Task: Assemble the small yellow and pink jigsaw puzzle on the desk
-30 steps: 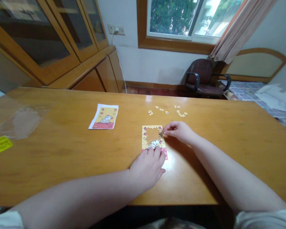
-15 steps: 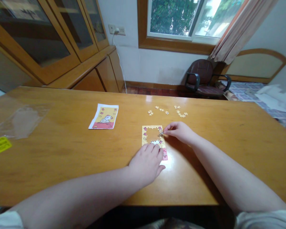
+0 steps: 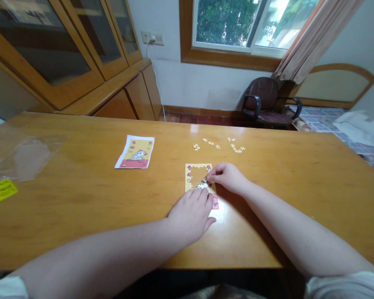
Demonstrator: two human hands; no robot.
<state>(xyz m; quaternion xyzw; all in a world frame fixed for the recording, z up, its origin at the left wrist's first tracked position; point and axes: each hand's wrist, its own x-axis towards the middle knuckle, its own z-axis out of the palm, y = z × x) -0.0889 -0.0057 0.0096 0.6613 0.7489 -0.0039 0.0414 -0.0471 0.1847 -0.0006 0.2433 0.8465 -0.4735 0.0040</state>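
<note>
A small yellow and pink jigsaw puzzle (image 3: 195, 174) lies on the wooden table (image 3: 81, 195), its middle unfilled. My left hand (image 3: 191, 214) rests flat on the puzzle's near edge, fingers stretched out. My right hand (image 3: 227, 176) is pinched on a small puzzle piece (image 3: 205, 180) over the puzzle's right side. Several loose pieces (image 3: 220, 145) lie scattered beyond the puzzle. A printed reference picture (image 3: 135, 151) of the same image lies to the left.
A clear plastic bag (image 3: 25, 158) and a yellow label (image 3: 0, 192) lie at the table's left end. Wooden cabinets (image 3: 81, 54) stand behind on the left. A dark armchair (image 3: 266, 101) sits under the window. The table's near edge runs just below my forearms.
My right hand has slid left and a little nearer, bringing the pinched piece over the puzzle's inner right part. My left hand has crept slightly up onto the puzzle.
</note>
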